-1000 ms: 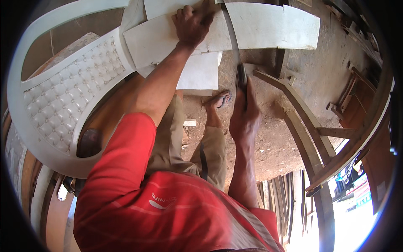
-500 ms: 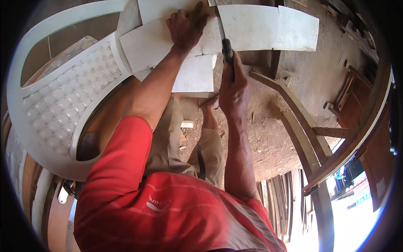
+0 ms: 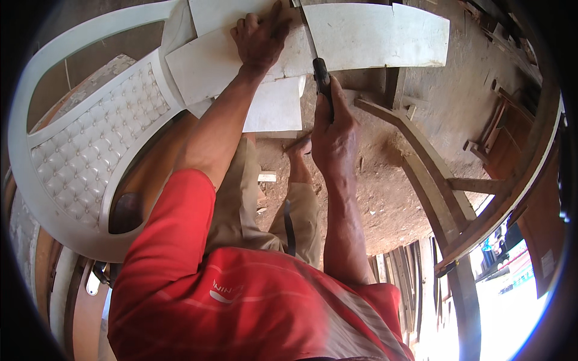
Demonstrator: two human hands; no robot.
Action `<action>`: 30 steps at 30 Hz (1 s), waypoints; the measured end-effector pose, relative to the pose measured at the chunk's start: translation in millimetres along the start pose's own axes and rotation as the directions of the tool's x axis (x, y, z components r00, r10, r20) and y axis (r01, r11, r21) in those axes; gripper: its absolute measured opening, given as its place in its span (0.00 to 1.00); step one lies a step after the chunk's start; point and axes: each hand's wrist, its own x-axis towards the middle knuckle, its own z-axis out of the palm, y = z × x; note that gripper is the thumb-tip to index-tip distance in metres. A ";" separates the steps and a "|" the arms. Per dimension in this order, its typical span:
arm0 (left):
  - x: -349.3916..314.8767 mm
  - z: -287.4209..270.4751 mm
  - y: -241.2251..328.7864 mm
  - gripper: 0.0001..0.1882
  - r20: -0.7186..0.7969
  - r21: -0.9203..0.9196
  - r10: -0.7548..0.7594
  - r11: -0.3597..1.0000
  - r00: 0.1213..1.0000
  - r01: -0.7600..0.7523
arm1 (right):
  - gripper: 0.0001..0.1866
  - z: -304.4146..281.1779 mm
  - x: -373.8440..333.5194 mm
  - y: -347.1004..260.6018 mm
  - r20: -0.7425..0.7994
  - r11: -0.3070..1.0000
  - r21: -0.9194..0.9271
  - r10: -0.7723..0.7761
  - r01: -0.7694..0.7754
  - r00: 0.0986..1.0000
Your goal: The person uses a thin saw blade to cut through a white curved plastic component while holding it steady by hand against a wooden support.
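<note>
Saw [image 3: 320,66] in right hand [image 3: 337,129]: fingers wrapped round the black handle [image 3: 324,87], hand closed on it, knuckles away from the body. Blade [image 3: 309,35] points up and slightly left, lying across the white board [image 3: 355,36] near the top of the view. Board shows on both sides of the blade; can't tell how deep the cut goes or whether the two sides are joined. Upper end of the blade runs to the top edge of view.

Left hand [image 3: 259,39] palm down on the board, left of the blade, fingers partly spread, index pointing up; not wrapped around anything. Fingertips lie in shadow, exact contact hard to read.

Second white piece [image 3: 274,109] sits below the board, between the forearms. Another white sheet [image 3: 211,17] at top, left of the left hand.

White chair [image 3: 21,144] at left, tufted panel [image 3: 99,141] in its back, next to the board's left end. Wood frame [image 3: 436,171] at right, angled legs, well apart from the saw. Planks [image 3: 400,277] stand lower right. Dirt floor [image 3: 385,216] beneath; one foot [image 3: 300,146] visible. Person wears red shirt [image 3: 253,307], khaki trousers [image 3: 238,210]. Strong daylight, lower right corner.
</note>
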 end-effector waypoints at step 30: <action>-4.2 6.3 11.8 0.22 -0.056 -0.134 -0.006 0.991 0.998 -0.001 | 0.20 -40.3 -79.7 -2.4 0.004 0.998 -0.066 0.008 -0.008 1.000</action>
